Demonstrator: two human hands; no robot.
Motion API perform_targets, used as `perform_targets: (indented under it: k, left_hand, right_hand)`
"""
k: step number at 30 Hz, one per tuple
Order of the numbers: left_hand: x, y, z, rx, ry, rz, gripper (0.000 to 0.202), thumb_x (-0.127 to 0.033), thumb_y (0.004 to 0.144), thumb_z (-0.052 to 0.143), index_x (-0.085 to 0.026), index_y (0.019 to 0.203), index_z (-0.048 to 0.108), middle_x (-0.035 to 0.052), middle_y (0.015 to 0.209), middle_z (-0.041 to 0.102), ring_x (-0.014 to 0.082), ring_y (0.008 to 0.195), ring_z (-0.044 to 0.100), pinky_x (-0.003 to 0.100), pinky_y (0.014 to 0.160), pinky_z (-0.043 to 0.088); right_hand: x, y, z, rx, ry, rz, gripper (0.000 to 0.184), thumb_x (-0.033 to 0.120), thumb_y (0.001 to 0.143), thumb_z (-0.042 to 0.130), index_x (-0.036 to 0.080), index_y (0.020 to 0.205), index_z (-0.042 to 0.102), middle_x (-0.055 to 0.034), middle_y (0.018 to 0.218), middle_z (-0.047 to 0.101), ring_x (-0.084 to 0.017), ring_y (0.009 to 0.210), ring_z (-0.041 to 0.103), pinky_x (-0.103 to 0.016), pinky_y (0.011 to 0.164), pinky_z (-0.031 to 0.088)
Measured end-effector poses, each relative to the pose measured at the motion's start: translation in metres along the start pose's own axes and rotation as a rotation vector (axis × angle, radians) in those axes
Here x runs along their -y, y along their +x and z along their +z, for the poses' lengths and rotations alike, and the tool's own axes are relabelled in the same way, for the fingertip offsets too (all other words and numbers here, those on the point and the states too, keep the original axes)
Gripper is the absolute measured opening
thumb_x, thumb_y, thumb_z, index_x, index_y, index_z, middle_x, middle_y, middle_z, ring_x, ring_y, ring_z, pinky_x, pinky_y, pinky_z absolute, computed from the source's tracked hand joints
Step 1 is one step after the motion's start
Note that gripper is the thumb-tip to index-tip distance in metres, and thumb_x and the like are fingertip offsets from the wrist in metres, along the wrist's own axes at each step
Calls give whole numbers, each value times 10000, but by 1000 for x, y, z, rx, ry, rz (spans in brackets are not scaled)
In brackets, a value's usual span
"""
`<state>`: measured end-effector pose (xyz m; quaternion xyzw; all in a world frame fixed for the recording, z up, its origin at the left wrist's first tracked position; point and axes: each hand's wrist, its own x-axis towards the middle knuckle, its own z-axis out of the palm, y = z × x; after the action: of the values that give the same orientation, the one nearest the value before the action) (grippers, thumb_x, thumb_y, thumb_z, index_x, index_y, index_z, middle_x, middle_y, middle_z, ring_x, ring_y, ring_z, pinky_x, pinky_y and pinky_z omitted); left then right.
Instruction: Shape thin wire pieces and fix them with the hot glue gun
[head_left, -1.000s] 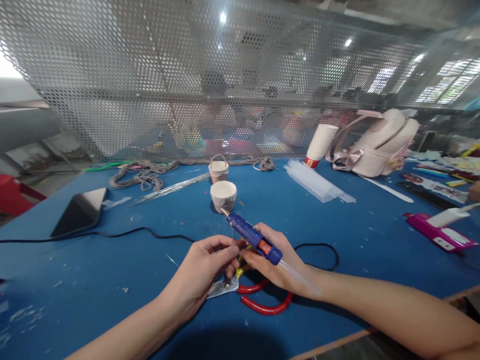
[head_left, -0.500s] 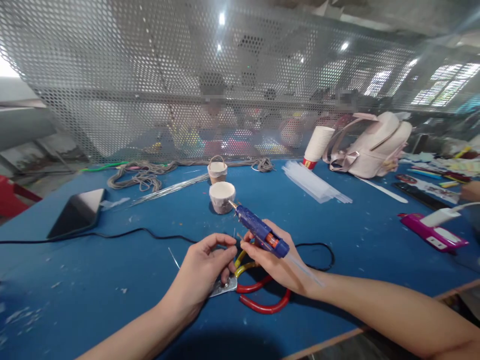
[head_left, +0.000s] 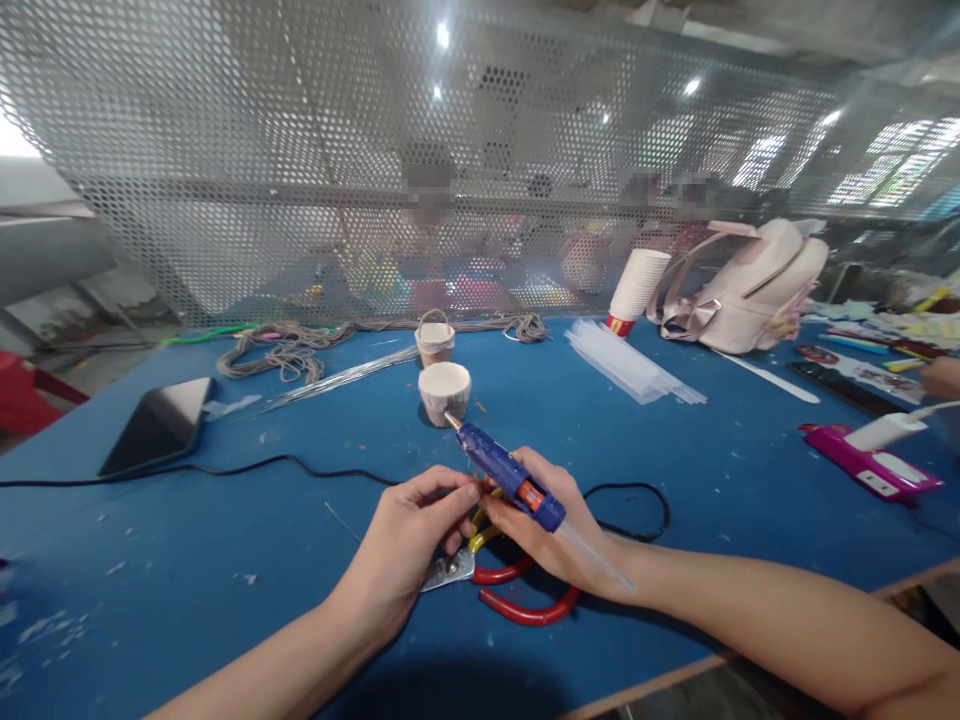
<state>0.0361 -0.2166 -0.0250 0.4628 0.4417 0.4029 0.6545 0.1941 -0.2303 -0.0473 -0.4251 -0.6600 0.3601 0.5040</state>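
My right hand [head_left: 551,520] is closed around a blue hot glue gun [head_left: 499,465], with a clear glue stick [head_left: 600,558] trailing from its back end. The nozzle points away, overlapping in view a small white-wrapped cup [head_left: 445,392]. My left hand [head_left: 420,535] is closed in a pinch, and a thin wire [head_left: 343,522] sticks out behind it to the left. Both hands' fingertips meet just below the gun, where a tiny brownish bit is hard to make out. Beneath the hands lie scissors [head_left: 536,612] with red and yellow handles, partly covered.
Behind the cup stands a small basket [head_left: 435,343] with a handle. Wires [head_left: 345,378], grey cord [head_left: 274,355], a phone [head_left: 159,425], glue sticks [head_left: 626,360], stacked paper cups [head_left: 637,290], a pink backpack [head_left: 757,290] and a purple power strip [head_left: 874,462] lie around. A mesh screen [head_left: 300,180] closes the back.
The glue gun has shifted slightly left and down. My fingertips have come together, and the wire's free end has swung left. A small brown bit now shows on the table beside the cup.
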Motion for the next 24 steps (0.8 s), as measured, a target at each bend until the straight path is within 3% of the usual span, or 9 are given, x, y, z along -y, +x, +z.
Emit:
perform_targets:
  k: [7, 14, 24]
  left_hand:
    - [1, 1, -1, 32, -54, -29, 192, -317, 694, 720, -141, 688, 645, -33, 516, 529, 60, 465, 386, 184, 480, 291]
    - [1, 1, 0, 16, -27, -2, 208, -315, 689, 722, -140, 635, 623, -36, 511, 515, 59, 464, 382, 188, 481, 291]
    - [-8, 6, -6, -80, -35, -4, 235, -351, 665, 726, -132, 669, 641, -7, 534, 573, 68, 445, 420, 187, 458, 325]
  right_hand:
    - [-6, -1, 3, -17, 57, 29, 178, 332, 797, 606, 191, 832, 503, 29, 691, 522, -90, 576, 446, -209, 540, 419]
    - [-4, -1, 1, 16, 29, 5, 165, 272, 778, 630, 199, 821, 488, 57, 670, 502, -77, 561, 414, -196, 542, 395]
    - [14, 4, -8, 0, 18, 82, 148, 285, 780, 612, 186, 870, 549, -3, 761, 618, -114, 606, 560, -235, 562, 473]
